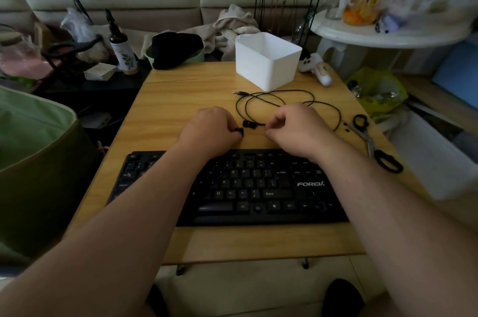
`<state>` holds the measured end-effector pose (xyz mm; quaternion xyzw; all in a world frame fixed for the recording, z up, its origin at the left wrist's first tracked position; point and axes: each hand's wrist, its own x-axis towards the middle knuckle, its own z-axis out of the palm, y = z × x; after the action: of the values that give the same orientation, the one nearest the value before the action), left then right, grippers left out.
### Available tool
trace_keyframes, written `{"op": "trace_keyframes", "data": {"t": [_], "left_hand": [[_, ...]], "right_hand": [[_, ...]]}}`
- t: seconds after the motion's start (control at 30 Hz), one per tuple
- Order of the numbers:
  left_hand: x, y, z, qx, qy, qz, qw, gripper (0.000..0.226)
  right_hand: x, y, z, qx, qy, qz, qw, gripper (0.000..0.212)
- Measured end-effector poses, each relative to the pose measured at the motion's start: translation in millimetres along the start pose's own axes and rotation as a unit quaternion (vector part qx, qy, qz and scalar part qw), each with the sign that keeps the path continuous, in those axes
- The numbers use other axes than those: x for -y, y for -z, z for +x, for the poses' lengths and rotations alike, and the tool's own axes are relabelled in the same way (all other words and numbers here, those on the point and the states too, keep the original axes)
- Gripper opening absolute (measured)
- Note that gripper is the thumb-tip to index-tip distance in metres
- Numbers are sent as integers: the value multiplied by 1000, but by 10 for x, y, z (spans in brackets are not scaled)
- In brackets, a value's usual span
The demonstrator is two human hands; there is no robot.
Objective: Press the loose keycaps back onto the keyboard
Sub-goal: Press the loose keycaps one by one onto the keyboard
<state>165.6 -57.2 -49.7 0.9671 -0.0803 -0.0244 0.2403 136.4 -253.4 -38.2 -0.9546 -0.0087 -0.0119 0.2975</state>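
Fingers of both my hands are curled in just past the far edge of the keyboard (248, 187). My left hand (209, 130) pinches a small black keycap (239, 131) at its fingertips, the cap poking out to the right toward my other hand. My right hand (292, 130) is curled too, fingertips pressed together, but I cannot tell whether it holds anything. Between the two hands, a little farther out on the table (181, 99), lies a second loose keycap (248, 124), beside the black cable (284, 99). Both hands sit about equally near it. The held cap must come back toward me, I judge, since the keyboard lies nearer than my fingertips.
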Motion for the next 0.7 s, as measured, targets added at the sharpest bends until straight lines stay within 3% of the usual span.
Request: {"op": "trace_keyframes", "data": {"t": [0.07,0.23,0.5,0.7], "left_hand": [[-15,32,-29,-17,1,-30,999,11],[-139,90,-178,-33,1,-173,984,9],[-280,69,-337,0,41,-346,937,12],[-317,92,-356,39,84,-516,852,13]], "right_hand": [[-20,-22,-47,-15,22,30,999,10],[-14,-86,-175,-33,99,68,992,48],[24,-80,-237,-68,126,129,981,41],[29,-38,-280,-99,116,157,976,47]]}}
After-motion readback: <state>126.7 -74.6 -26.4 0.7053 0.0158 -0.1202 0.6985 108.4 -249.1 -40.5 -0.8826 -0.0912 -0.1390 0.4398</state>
